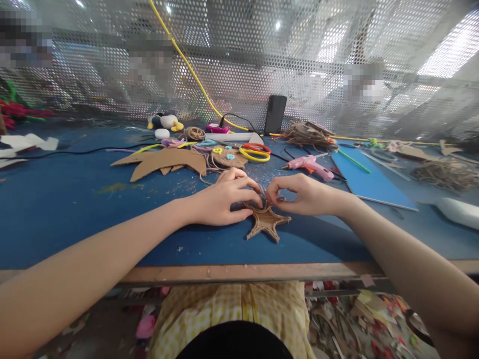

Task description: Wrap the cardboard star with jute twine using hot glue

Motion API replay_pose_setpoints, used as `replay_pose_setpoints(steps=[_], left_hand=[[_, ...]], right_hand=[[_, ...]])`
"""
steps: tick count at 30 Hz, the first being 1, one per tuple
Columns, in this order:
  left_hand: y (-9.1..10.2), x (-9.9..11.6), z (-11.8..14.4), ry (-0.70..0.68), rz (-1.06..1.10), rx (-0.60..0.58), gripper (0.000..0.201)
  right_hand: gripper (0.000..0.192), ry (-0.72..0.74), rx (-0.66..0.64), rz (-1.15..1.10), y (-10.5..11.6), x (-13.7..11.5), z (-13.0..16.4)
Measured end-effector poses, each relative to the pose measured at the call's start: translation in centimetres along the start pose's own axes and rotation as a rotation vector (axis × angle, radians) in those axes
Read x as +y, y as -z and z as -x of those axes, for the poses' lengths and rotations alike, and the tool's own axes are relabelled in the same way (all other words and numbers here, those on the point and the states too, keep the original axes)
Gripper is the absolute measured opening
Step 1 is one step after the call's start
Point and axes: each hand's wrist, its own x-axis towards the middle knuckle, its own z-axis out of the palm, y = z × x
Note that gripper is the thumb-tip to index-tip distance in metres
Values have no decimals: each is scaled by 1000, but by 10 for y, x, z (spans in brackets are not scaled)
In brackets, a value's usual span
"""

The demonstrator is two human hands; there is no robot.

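Observation:
A cardboard star [266, 222] edged with brown twine lies flat on the blue tabletop in front of me. My left hand [226, 199] is closed on its upper left side, thumb low and fingers curled over it. At the star's top point, my right hand [299, 194] pinches the twine [263, 191] between thumb and fingers. That twine runs back behind my left hand. Fingertips partly cover the star's upper points.
Behind my hands lie cut cardboard [172, 162], red-and-yellow-handled scissors [255, 152] and a pink glue gun [311, 167]. A blue board [368, 174] lies to the right. A phone [275, 114] leans against the perforated metal screen [232, 60]. The wooden table edge [239, 272] runs nearest me.

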Motion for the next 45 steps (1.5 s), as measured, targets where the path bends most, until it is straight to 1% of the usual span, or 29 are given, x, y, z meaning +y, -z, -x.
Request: replay_pose_setpoints(steps=[9,15,22,28,31,34,37,40,42,44,45], left_hand=[[-1,1,-1,-37,-12,-23,23],[1,3,0,-59,-21,-20,24],[0,4,-1,-32,-27,-25,25],[-1,2,0,13,-48,2,15],[-1,2,0,15,-31,-5,15],[-1,3,-1,14,-16,-9,16],[-1,3,-1,16,-5,-13,14],[-1,3,0,18,6,-9,12],[0,3,0,19,24,-7,11],[1,3,0,21,49,-15,10],[1,4,0,23,62,-20,9]], right_hand=[[11,12,9,8,-2,-2,-2],[15,1,1,6,-3,0,-2],[15,-7,-17,-8,-1,-1,-2],[10,-2,-20,-5,-3,0,-1],[12,-12,-29,-14,-3,1,-2],[10,-23,-36,-26,-4,1,-3],[7,15,-21,-6,-5,0,-4],[2,97,66,59,-3,-3,-7],[7,133,143,114,0,-5,-7],[25,146,184,158,3,-6,-7],[35,135,178,175,4,-6,-6]])
